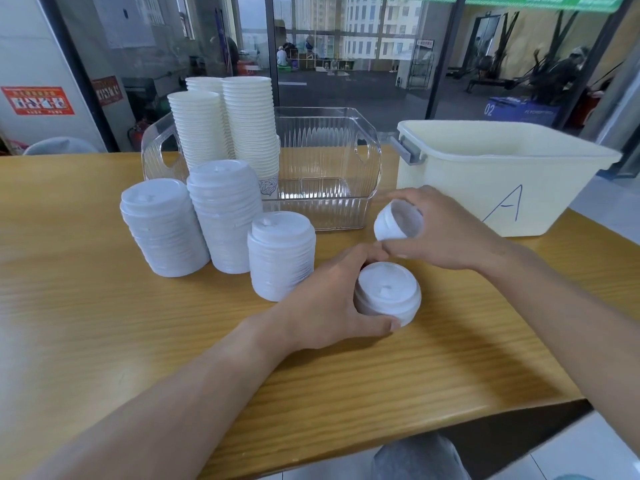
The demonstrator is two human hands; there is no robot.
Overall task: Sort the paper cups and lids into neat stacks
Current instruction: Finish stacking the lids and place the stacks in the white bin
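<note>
My left hand (325, 299) grips a short stack of white lids (388, 292) standing on the wooden table (104, 323). Just above it, my right hand (446, 230) holds a few more white lids (398, 221) tilted on their side, hollow side facing me. Three taller lid stacks stand to the left: one at the far left (162, 226), one in the middle (225, 213), one nearest my left hand (280, 254). White paper cups (225, 126) are stacked in tall columns inside the left part of a clear plastic bin (332, 202).
A cream plastic tub (485, 174) marked "A" stands at the right rear of the table, with a grey handle on its left side. A glass wall runs behind the table. The table's front edge slants toward the lower right, near my knee (415, 459).
</note>
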